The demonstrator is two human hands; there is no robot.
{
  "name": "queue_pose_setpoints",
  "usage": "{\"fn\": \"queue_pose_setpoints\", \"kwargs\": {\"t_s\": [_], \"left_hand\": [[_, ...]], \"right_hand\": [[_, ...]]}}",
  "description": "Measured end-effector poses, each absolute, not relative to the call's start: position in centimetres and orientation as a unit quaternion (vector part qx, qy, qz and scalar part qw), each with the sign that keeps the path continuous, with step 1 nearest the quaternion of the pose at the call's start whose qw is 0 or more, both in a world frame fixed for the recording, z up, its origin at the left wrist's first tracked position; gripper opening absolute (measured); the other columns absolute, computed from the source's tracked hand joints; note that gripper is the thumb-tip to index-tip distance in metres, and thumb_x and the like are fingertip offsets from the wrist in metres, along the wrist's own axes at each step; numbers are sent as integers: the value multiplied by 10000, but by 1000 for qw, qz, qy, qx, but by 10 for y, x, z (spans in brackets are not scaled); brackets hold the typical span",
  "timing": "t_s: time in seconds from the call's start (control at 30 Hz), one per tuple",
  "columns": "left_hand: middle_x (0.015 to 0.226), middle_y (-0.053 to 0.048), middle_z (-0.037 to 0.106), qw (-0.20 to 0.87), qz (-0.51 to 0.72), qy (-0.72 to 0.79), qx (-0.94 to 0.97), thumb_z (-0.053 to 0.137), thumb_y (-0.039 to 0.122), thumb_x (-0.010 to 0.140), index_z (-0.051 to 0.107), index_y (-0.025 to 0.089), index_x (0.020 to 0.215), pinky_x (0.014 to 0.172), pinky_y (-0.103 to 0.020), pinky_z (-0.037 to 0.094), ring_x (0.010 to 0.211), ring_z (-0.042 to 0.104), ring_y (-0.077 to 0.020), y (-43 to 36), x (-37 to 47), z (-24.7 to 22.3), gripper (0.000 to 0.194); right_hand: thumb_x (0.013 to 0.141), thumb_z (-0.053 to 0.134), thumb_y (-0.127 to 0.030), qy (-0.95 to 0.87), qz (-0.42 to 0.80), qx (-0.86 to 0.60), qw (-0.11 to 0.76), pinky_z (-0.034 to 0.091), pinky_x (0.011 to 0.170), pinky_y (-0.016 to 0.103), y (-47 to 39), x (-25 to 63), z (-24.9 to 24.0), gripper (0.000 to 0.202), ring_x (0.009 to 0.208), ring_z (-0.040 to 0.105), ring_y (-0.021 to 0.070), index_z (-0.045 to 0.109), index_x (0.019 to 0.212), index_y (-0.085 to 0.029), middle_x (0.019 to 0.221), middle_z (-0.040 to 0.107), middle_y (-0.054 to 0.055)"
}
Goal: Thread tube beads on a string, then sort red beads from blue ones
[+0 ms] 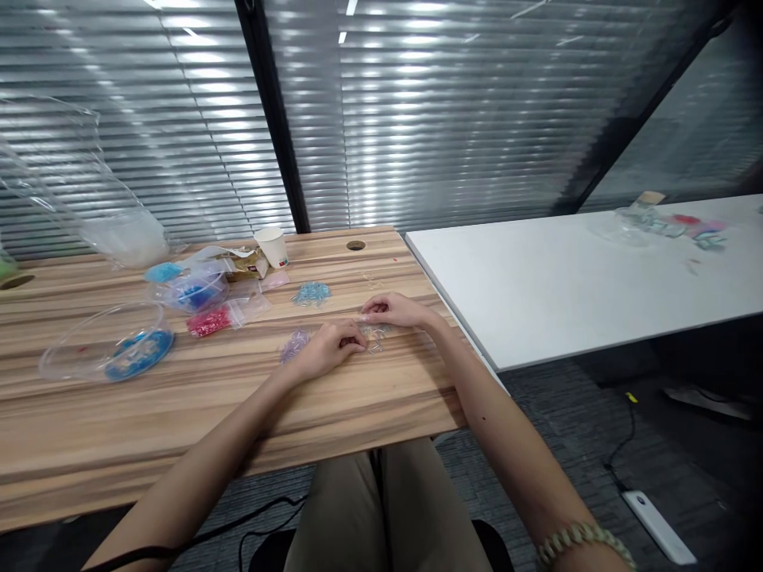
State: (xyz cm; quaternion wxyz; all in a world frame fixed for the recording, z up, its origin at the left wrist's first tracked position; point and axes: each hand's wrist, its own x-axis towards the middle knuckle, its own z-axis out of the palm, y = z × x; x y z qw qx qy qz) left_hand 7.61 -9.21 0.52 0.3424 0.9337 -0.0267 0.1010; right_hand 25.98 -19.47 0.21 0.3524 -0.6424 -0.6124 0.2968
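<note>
My left hand [334, 345] rests on the wooden table with its fingers curled together at the left edge of a small loose pile of clear, wiry pieces [375, 340]. From the other side my right hand [394, 309] reaches in, thumb and fingertips pinched together just above that pile. Whatever either hand holds is too small to make out. A pile of purple wiry pieces [294, 345] lies left of my left hand, partly behind it. Farther back sits a light blue pile [311, 293] of similar pieces.
On the left are a clear round tray [51, 367] with blue pieces, a bag of red pieces [208, 321] and a plastic tub [196, 287]. A paper cup [273, 246] stands behind. The wooden table's right edge adjoins a white table [506, 278] bearing plastic packaging.
</note>
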Motion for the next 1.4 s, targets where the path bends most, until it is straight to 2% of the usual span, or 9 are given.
{"fn": "queue_pose_setpoints", "kwargs": {"t_s": [0.33, 0.5, 0.63, 0.77, 0.93, 1.13, 1.27, 1.4], "left_hand": [[735, -34, 642, 334, 34, -12, 942, 548, 134, 755, 639, 136, 708, 656, -221, 429, 689, 571, -132, -58, 67, 20, 103], [766, -40, 667, 342, -18, -16, 940, 552, 282, 815, 675, 141, 761, 649, -213, 440, 693, 588, -139, -45, 59, 29, 195], [780, -35, 672, 325, 39, 33, 944, 462, 406, 879, 679, 152, 833, 667, -225, 444, 710, 582, -148, -43, 59, 27, 338], [841, -46, 669, 334, 56, 9, 941, 563, 398, 822, 667, 154, 847, 716, -237, 449, 772, 590, -156, -53, 63, 24, 266], [785, -39, 656, 351, 5, -23, 936, 665, 352, 748, 655, 142, 769, 643, -216, 438, 710, 582, -137, -57, 64, 23, 211], [732, -31, 657, 349, -58, -18, 935, 653, 340, 762, 668, 136, 737, 594, -202, 416, 652, 573, -125, -50, 61, 26, 207], [810, -40, 657, 339, 3, 2, 941, 616, 329, 792, 663, 139, 846, 660, -222, 430, 722, 579, -139, -58, 62, 24, 203], [845, -41, 630, 314, 88, 25, 945, 610, 342, 795, 619, 144, 978, 675, -241, 434, 741, 565, -148, -71, 67, 15, 270]], "right_hand": [[810, 548, -415, -613, 281, -652, 347, 450, 737, 277, -194, 261, 0, 330, 835, 591, 180, 656, 948, -136, 946, 670, 65], [819, 530, -419, -611, 281, -655, 344, 447, 730, 280, -195, 261, 0, 336, 811, 588, 182, 656, 926, -126, 921, 673, 66], [840, 494, -422, -610, 271, -658, 348, 441, 714, 275, -193, 262, -2, 344, 772, 578, 170, 648, 894, -119, 856, 665, 63], [844, 481, -424, -601, 252, -668, 358, 440, 678, 268, -193, 262, -2, 351, 736, 572, 162, 643, 851, -112, 807, 651, 65], [757, 607, -382, -603, 286, -650, 364, 448, 688, 269, -194, 262, -2, 305, 757, 581, 163, 660, 904, -120, 882, 668, 73], [646, 705, -365, -607, 342, -625, 351, 443, 646, 252, -194, 265, -4, 325, 702, 564, 139, 672, 861, -123, 813, 662, 52], [615, 721, -338, -605, 353, -627, 342, 427, 620, 241, -192, 265, -6, 339, 683, 546, 130, 669, 870, -119, 793, 650, 43], [641, 695, -319, -608, 330, -636, 342, 403, 583, 230, -191, 262, -6, 286, 635, 524, 116, 669, 839, -114, 729, 633, 27]]}}
